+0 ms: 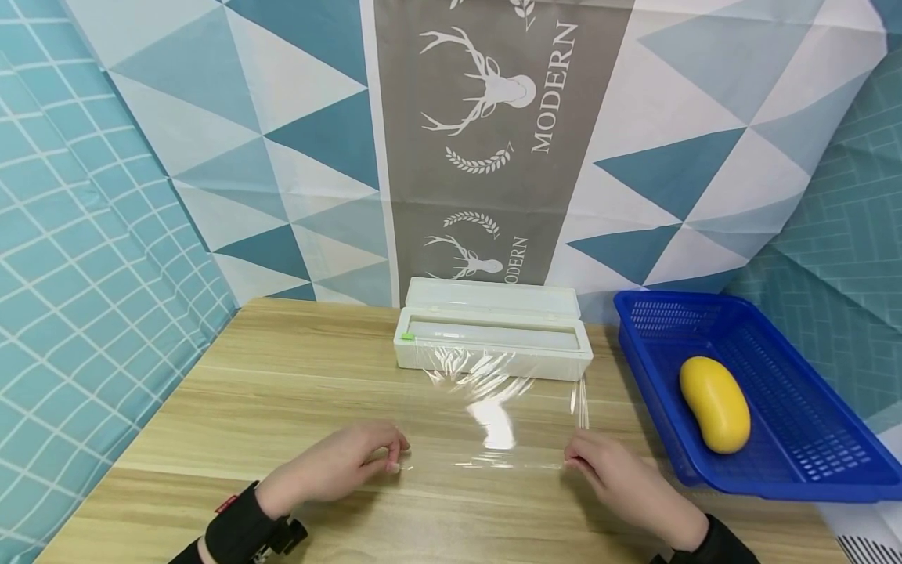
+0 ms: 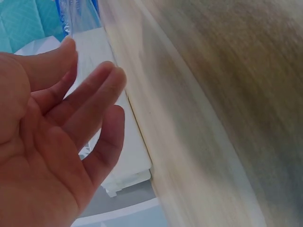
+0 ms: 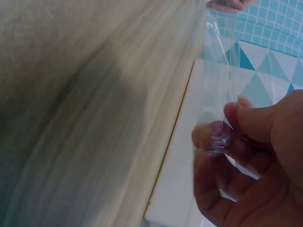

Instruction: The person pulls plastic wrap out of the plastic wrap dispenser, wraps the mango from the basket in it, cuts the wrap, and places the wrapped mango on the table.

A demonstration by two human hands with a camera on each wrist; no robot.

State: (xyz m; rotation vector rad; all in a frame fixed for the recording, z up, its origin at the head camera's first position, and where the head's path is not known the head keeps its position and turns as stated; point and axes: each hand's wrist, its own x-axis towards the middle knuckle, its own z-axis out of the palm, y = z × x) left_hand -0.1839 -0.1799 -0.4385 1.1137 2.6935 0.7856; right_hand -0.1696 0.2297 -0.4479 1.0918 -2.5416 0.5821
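Observation:
A sheet of clear cling film (image 1: 493, 423) stretches toward me from a white dispenser box (image 1: 493, 364), whose lid (image 1: 493, 298) stands raised at the back. Inside the box lies a pale roll (image 1: 493, 334), and a small green slider (image 1: 407, 337) sits at its left end. My left hand (image 1: 345, 462) pinches the film's near left corner between thumb and forefinger. At the near right corner my right hand (image 1: 627, 482) pinches the film too. Crumpled film (image 3: 218, 137) shows at the right fingers in the right wrist view.
To the right stands a blue plastic basket (image 1: 810, 376) with a yellow, mango-shaped object (image 1: 715, 405) in it. Behind the wooden table (image 1: 296, 376) hangs a patterned cloth (image 1: 486, 196), close to the box's lid.

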